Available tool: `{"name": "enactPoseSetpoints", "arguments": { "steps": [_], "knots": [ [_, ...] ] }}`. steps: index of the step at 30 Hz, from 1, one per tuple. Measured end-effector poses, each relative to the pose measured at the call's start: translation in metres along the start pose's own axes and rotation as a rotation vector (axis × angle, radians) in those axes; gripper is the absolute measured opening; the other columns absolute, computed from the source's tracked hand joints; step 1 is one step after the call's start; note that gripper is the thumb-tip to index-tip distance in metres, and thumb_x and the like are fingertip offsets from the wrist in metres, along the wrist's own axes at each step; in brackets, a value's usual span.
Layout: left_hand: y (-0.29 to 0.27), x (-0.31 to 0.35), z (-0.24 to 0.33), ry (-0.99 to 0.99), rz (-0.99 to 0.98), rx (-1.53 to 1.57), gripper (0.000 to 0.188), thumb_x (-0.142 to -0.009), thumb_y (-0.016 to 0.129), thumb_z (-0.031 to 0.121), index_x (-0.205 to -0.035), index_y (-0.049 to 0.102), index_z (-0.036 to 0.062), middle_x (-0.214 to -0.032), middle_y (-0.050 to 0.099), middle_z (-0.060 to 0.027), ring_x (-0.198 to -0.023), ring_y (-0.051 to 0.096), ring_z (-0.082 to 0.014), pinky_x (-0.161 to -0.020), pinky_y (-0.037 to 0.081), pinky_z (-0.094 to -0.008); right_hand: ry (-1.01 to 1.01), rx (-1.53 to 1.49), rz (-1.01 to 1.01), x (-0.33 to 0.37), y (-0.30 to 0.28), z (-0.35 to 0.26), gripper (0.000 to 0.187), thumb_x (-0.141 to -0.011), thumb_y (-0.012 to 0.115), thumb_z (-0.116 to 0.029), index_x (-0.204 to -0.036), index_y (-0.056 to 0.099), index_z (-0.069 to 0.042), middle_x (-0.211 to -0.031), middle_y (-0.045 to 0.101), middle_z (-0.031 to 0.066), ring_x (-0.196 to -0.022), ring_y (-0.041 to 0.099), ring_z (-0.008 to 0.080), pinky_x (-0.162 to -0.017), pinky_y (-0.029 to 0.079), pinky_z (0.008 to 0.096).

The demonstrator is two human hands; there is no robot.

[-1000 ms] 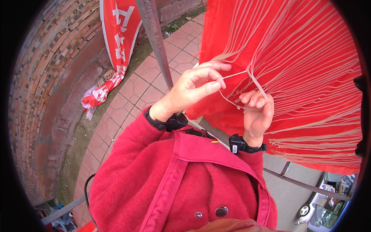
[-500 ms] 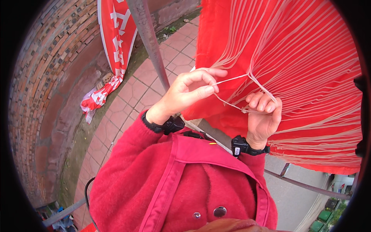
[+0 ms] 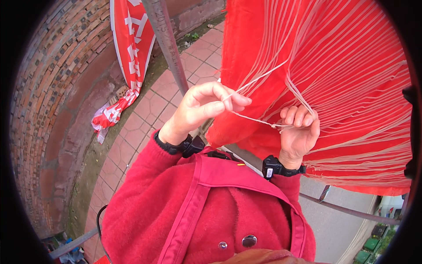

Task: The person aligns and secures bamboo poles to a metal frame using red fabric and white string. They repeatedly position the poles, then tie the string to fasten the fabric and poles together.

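Note:
A pale string (image 3: pixel 255 119) runs between my two hands, with a small knot close to the right one. My left hand (image 3: pixel 196 107) pinches it between thumb and fingers, and one strand slants up from there toward the red cloth. My right hand (image 3: pixel 300 132) has its fingers curled round a gathered bundle of pale strings (image 3: pixel 299 93). Beyond both hands hangs a large sheet of red cloth (image 3: pixel 246 35), and many thin pale strings fan out across it. Black bands circle both wrists.
A metal pole (image 3: pixel 166 44) rises left of the cloth. Behind it hangs a crumpled red banner (image 3: pixel 132 48) by a curved brick wall (image 3: pixel 57 79). Pink paving tiles (image 3: pixel 145 116) lie below. A thin metal rail (image 3: pixel 347 213) crosses at lower right.
My left hand has moved left and slightly down, drawing the string into a longer, wider loop. The right hand has stayed almost in place, still gripping the bundle.

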State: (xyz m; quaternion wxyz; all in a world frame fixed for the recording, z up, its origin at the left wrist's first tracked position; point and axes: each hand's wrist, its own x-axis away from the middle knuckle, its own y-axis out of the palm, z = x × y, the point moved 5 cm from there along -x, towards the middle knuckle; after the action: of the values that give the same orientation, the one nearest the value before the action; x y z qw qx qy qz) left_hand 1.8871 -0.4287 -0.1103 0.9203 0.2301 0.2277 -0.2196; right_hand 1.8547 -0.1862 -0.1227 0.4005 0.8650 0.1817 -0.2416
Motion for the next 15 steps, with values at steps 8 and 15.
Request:
{"name": "enactPoseSetpoints", "arguments": {
  "steps": [8, 15],
  "knots": [
    [0.010, 0.007, 0.005, -0.003, -0.100, 0.176, 0.012, -0.098, 0.061, 0.014, -0.099, 0.062, 0.0018, -0.107, 0.069, -0.0178, -0.099, 0.068, -0.0252, -0.090, 0.054, -0.0389, 0.040, 0.032, -0.021, 0.002, -0.003, 0.004, 0.032, -0.101, 0.051, -0.037, -0.083, 0.054, -0.011, -0.074, 0.054, 0.0050, -0.072, 0.057, 0.0231, -0.079, 0.048, 0.0432],
    [0.016, 0.014, -0.013, -0.216, -0.071, 0.120, 0.019, -0.100, 0.062, 0.020, -0.104, 0.060, 0.0019, -0.091, 0.066, -0.0068, -0.080, 0.064, -0.0135, -0.081, 0.054, -0.0321, 0.181, 0.170, -0.171, 0.015, 0.008, 0.020, 0.034, -0.099, 0.056, -0.036, -0.085, 0.057, -0.005, -0.074, 0.059, 0.0086, -0.067, 0.059, 0.0225, -0.070, 0.048, 0.0380]
  ]
}}
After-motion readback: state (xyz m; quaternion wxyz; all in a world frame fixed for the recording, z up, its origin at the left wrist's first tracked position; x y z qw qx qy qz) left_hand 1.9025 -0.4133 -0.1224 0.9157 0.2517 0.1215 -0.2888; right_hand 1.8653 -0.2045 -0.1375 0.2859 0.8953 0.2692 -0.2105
